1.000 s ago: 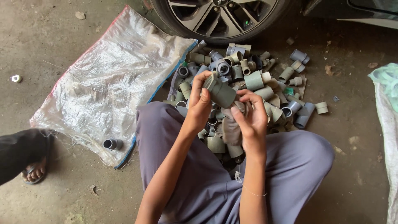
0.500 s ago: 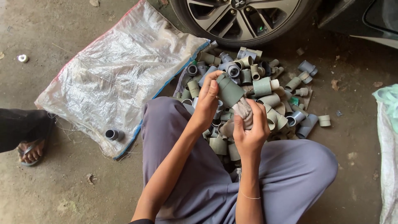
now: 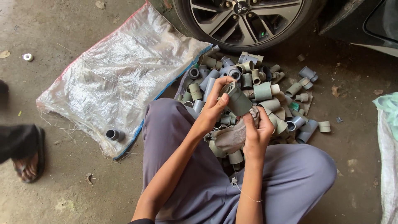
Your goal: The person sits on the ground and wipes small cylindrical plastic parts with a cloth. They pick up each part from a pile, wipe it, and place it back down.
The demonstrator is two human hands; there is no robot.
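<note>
Concrete floor (image 3: 62,174) | white sack (image 3: 120,79) flat | left hand (image 3: 215,105) grips pipe fitting (image 3: 236,98)

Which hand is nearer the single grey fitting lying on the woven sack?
Left. The left hand holds a pipe fitting nearer the lone fitting; the right hand, with a rag, is farther.

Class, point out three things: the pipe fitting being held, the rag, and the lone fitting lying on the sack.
Pipe fitting (image 3: 237,99), head view, its grey-green body.
Rag (image 3: 233,137), head view, its bunched middle.
Lone fitting (image 3: 114,135), head view, its dark open end.
</note>
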